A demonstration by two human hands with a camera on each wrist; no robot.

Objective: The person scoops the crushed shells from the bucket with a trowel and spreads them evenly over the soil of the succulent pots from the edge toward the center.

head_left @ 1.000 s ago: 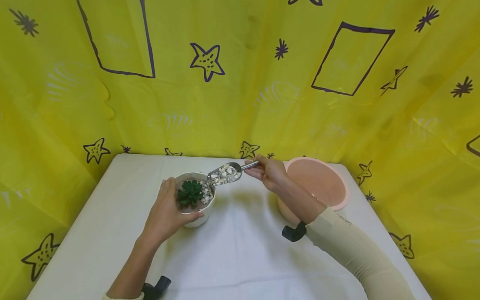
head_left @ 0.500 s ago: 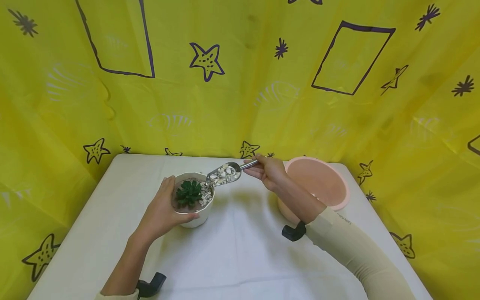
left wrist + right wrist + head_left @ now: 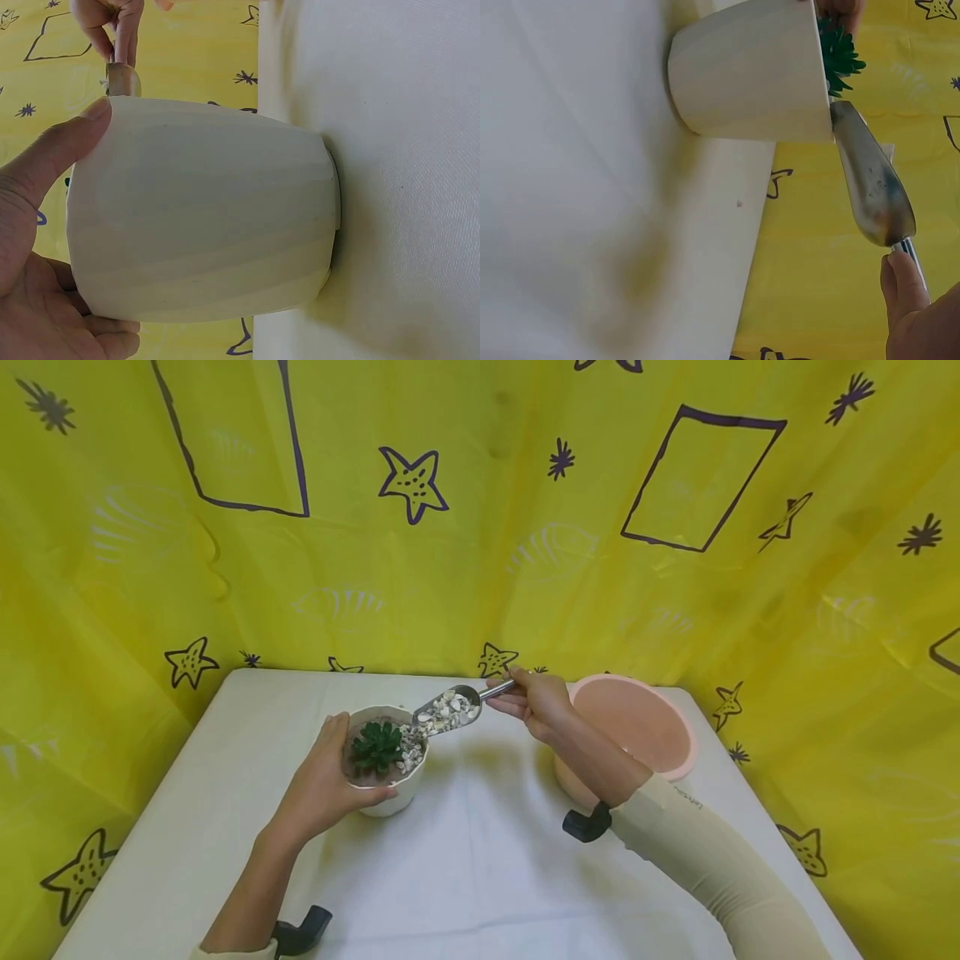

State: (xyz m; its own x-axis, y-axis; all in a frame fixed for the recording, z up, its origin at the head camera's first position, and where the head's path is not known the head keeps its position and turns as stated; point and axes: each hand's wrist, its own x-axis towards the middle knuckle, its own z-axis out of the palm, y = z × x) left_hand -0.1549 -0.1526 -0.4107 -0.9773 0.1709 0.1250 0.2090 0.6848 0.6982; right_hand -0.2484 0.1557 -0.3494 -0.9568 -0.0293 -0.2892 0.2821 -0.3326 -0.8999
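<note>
A white flower pot (image 3: 395, 798) stands on the table, holding a green succulent (image 3: 377, 747) in soil with pale pebbles (image 3: 411, 750) along its right side. My left hand (image 3: 321, 778) grips the pot's upper part from the left, thumb at the near side and fingers round the far side. In my right hand (image 3: 546, 702) is the thin handle of a metal scoop (image 3: 874, 176), pinched between thumb and fingers. White and grey stones (image 3: 452, 710) fill the scoop, and its lip rests right at the pot's right rim, slanting down toward the plant.
A pink tub (image 3: 678, 760) sits at the back right, partly behind the right forearm. The white tablecloth (image 3: 450, 877) covers the table up to a yellow patterned curtain (image 3: 480, 568) behind and at both sides. A tiny crumb (image 3: 739, 203) lies on the cloth.
My left hand and forearm have shifted slightly left, and the pot has moved a little with them. The scoop and right hand stay almost still, the stones still in it.
</note>
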